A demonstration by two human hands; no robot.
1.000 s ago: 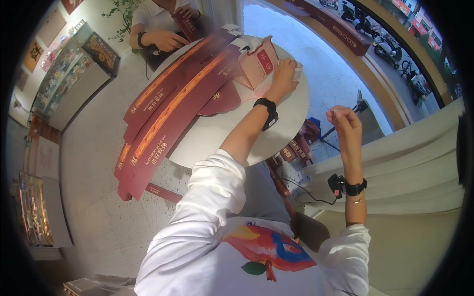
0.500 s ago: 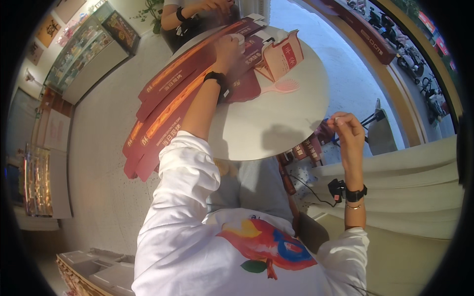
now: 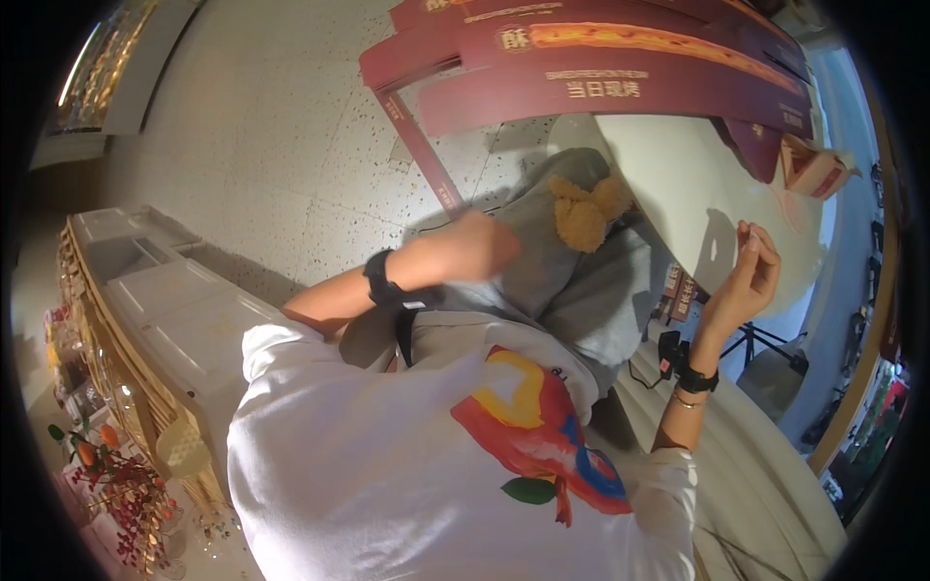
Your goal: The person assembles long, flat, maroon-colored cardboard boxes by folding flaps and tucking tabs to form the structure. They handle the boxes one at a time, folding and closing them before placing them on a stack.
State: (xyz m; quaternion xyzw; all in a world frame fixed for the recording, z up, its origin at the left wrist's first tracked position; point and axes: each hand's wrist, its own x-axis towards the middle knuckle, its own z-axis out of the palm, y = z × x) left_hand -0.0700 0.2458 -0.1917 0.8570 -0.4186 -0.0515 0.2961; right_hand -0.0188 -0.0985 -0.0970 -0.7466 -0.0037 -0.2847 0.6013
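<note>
dark red strip (image 3: 418, 150), long + flat, sits left of centre, running from under the far sheets down to the left hand (image 3: 473, 247). left hand is over the lap, curled & motion-blurred; its knuckles meet the strip's near end in view, but can't tell if it touches or grips it. dark red cardboard sheets (image 3: 610, 63) are stacked flat at the far side, overlapping, each long w/ an orange pastry picture band + light print; they stick out past the left edge of the white table (image 3: 668, 184). right hand (image 3: 744, 279) is raised at the table's near right side, fingertips drawn together in a pinch; its shadow falls on the tabletop just left of it.

far right on the table: small open red-and-white carton (image 3: 816, 174), w/ a pale pink item (image 3: 794, 208) just nr side of it, too faint for detail. dark red rounded piece (image 3: 754, 147) btwn carton & sheets.

black straps on both wrists; small black device (image 3: 668, 349) w/ cable by the right one. grey trousers (image 3: 533, 281) w/ fuzzy tan patch (image 3: 586, 213) on the lap. dark red boxes (image 3: 681, 293) below the table's near edge. pale cabinet (image 3: 165, 310) left, red-berry plant (image 3: 121, 494) near left, speckled floor (image 3: 262, 126) far left.
</note>
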